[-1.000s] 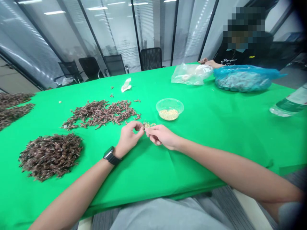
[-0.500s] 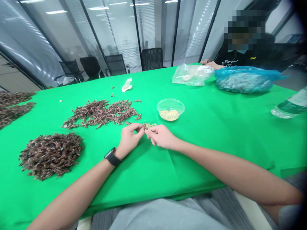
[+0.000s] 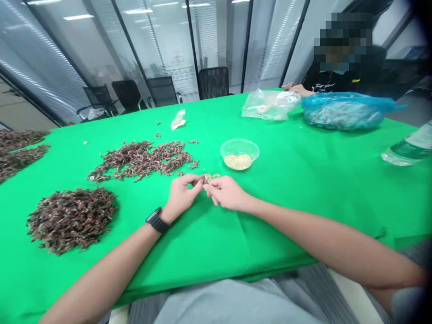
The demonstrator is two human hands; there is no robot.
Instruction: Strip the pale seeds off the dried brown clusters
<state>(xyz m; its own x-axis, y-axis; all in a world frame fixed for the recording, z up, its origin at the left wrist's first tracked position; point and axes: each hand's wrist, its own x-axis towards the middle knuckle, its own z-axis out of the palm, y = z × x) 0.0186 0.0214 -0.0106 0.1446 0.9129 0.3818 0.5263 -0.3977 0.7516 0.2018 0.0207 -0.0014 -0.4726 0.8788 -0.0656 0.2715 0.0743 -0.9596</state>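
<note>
My left hand [image 3: 181, 194], with a black watch on its wrist, is closed in a pinch on a small dark brown dried piece [image 3: 204, 180], mostly hidden by the fingertips. My right hand [image 3: 228, 193] meets it there, thumb and fingers pressed together; what they grip is too small to make out. Just beyond the fingertips lies a little heap of pale yellow bits [image 3: 212, 176] on the cloth. Behind that stands a clear plastic bowl [image 3: 249, 146] with more pale yellow bits in its bottom. A loose spread of brown dried pieces [image 3: 145, 158] lies left of the bowl.
A denser mound of brown pieces [image 3: 71, 219] sits near my left forearm; more piles [image 3: 20, 153] lie far left. Crumpled white paper [image 3: 178, 119], a clear bag [image 3: 270, 105], a blue bag [image 3: 344, 112] and a bottle [image 3: 410, 146] rest on the green cloth [image 3: 303, 175]. Another person sits opposite, right.
Both hands stay pinched together in the same place, with hardly any finger movement visible. The whole view has shifted very slightly; the piles and bowl look the same.
</note>
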